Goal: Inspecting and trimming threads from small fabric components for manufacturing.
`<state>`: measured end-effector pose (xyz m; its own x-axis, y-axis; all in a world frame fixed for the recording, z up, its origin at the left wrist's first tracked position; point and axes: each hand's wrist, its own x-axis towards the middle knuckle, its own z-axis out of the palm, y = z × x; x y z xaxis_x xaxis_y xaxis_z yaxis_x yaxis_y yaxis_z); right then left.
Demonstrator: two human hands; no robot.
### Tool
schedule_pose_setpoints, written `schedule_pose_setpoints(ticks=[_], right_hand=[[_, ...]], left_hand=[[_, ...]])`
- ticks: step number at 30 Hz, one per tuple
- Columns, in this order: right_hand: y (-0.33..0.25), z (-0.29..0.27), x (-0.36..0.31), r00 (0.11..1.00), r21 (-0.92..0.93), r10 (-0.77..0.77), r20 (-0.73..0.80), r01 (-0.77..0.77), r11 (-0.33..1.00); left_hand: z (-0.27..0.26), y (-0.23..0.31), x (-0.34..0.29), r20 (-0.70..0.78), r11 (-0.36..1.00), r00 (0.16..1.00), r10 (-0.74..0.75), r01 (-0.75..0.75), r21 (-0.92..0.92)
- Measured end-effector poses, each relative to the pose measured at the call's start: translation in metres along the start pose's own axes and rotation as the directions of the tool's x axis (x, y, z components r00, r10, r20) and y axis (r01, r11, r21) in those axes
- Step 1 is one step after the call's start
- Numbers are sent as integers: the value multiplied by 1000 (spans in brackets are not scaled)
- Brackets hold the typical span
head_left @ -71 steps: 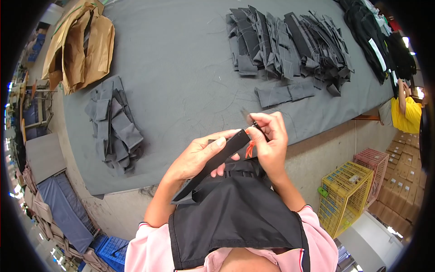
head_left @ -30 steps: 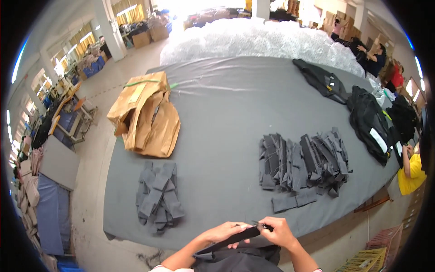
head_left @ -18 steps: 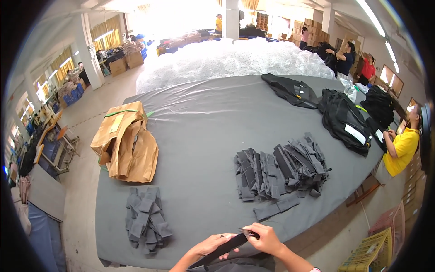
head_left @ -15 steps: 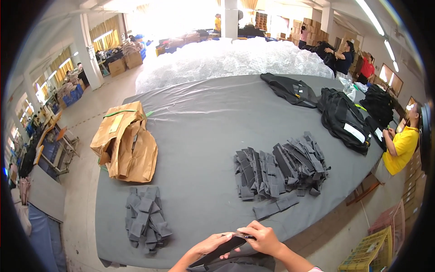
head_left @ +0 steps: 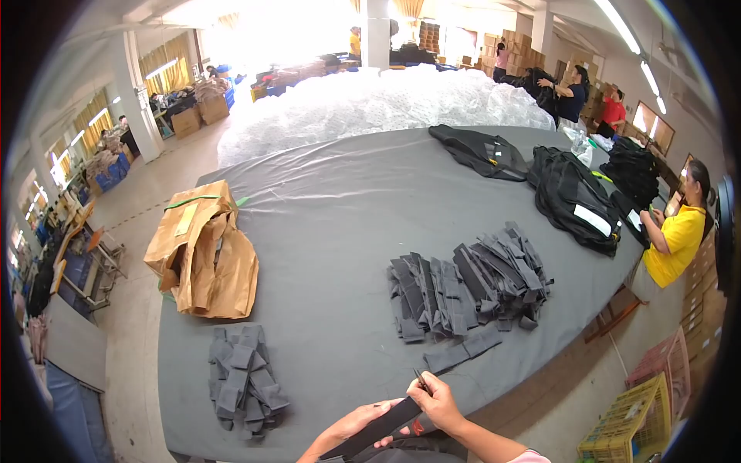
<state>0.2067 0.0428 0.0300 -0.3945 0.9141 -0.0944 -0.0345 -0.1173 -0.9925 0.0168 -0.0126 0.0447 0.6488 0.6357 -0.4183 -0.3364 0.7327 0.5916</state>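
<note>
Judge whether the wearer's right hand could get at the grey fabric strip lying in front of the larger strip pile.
Probably yes: the grey fabric strip lies just beyond the right hand, with nothing visible blocking the way. However, that hand holds small dark snips, which may hamper grasping.

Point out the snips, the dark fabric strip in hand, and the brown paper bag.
Snips (head_left: 421, 380): head view, on the prongs sticking out.
Fabric strip (head_left: 377, 430): head view, on its flat dark face, about mid-length.
Paper bag (head_left: 225, 274): head view, on its wrinkled side.
</note>
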Motion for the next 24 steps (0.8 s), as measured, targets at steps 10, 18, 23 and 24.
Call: schedule_pose_setpoints(ticks=[10,18,23,24], right_hand=[[-43,-2,-19,904,-858,-399,152,321,401],[-5,6,-15,979,179,195,-61,-181,967],[-26,10,-21,940,-492,-339,-40,276,826],[-29,9,-20,898,-628,-435,67,376,681]], left_hand=[[-10,1,-5,-7,991,991,134,-134,-13],[3,0,-5,-39,996,996,82,-81,42],[-7,-4,-8,-62,992,990,124,-124,7],[-10,-5,-10,-54,991,990,132,-133,-17]])
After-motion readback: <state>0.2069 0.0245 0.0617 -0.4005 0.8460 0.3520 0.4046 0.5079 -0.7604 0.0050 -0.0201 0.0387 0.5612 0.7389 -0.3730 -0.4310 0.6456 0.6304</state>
